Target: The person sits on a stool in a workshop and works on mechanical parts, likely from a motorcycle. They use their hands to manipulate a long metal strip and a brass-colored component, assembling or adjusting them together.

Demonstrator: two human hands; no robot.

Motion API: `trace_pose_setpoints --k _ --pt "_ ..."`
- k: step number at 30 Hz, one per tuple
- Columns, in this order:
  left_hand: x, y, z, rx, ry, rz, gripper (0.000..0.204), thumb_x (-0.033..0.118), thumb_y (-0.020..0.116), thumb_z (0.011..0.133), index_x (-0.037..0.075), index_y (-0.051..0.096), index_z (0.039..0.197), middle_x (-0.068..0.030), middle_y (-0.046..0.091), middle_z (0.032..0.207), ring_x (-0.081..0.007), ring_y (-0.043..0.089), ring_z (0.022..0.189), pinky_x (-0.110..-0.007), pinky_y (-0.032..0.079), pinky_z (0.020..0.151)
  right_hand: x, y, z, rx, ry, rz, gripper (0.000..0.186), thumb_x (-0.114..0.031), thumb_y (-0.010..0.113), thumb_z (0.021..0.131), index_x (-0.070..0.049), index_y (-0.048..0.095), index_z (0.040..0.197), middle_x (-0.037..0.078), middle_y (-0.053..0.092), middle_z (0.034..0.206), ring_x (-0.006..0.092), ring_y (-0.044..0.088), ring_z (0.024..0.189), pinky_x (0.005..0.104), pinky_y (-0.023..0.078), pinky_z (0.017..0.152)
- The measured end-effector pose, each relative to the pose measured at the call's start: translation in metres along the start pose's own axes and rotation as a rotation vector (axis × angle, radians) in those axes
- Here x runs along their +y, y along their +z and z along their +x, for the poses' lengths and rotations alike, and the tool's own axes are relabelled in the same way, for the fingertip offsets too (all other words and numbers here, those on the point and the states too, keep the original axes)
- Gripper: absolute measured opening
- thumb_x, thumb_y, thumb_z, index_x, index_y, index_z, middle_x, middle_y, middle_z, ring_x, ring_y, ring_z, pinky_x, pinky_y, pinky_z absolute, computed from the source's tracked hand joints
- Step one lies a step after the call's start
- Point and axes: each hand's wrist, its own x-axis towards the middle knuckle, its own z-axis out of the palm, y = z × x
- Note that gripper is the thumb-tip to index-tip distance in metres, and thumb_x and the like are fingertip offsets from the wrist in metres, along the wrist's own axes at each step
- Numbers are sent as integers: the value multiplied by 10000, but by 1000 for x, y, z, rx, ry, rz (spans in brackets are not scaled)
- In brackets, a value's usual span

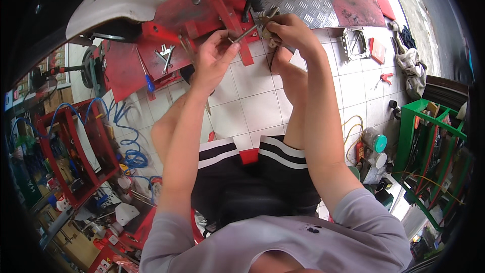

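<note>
My left hand [214, 56] is closed, its thumb and fingers pinching a thin metal rod [247, 34] that slants up to the right, over the edge of a red work platform [124, 73]. Close by on the right, my right hand [292, 29] has its fingers curled round a small metal piece [273, 13]; most of it is hidden, and its kind is not plain. The rod's far end comes near the right hand; whether they touch I cannot tell. Left of my hands, a blue-handled screwdriver [149, 82] and several wrenches [165, 59] lie on the platform.
A white motorbike panel [116, 7] overhangs the upper left. On the tiled floor to the right are a metal bracket [355, 44], a red box [377, 50] and red pliers [386, 78]. A green rack [419, 116] stands at right, a coiled blue hose [135, 157] at left.
</note>
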Motion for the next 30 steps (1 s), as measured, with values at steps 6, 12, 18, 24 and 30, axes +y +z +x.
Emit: trace_pose_setpoints --k 6,12,18,24,30 --pt "5 -14 2 -12 -13 90 264 59 603 931 -27 601 1181 -35 649 1015 -93 593 935 -253 480 854 -4 36 9 39 -89 160 254 -173 549 950 62 643 976 39 601 734 110 545 661 259 439 614" --pt "12 -24 9 -1 -13 194 200 87 624 927 -12 647 1099 -23 664 905 -82 604 839 -239 496 777 0 50 23 122 -118 201 217 -137 523 964 52 627 990 33 588 713 105 535 634 266 439 586" --pt "20 -28 7 69 50 338 205 163 655 927 -9 669 1038 -7 643 770 -65 565 677 -219 464 629 3 66 30 102 -144 30 224 -139 535 898 37 664 948 86 640 712 128 579 654 292 457 608" --pt "24 -34 15 168 -168 212 286 290 668 926 4 665 915 21 575 669 -47 491 586 -207 383 523 -4 76 25 -124 -276 -18 186 -137 556 880 12 661 915 49 581 666 98 516 626 274 428 584" --pt "27 -32 17 134 -226 20 280 309 680 919 29 672 915 31 567 671 -50 496 598 -209 391 552 -7 74 18 -247 -93 211 163 -160 575 921 -24 665 925 -5 556 705 82 488 657 259 420 602"
